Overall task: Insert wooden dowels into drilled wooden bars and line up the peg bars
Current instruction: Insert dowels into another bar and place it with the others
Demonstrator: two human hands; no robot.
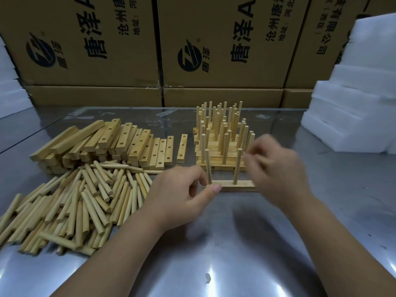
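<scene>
Bar (227, 185) left end pinched by left hand (184, 189); right hand (276, 168) blurred, grip unclear; peg-bar stack (216, 154) just behind.

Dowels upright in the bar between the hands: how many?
2: one dowel by the left hand, another at the middle of the bar. The right hand hides the bar's right end; one more may be there.

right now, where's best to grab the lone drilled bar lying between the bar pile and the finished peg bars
Probably come from above and pinch the lone bar across its long sides near the middle: it lies flat, holes up, with a gap either side.
</scene>
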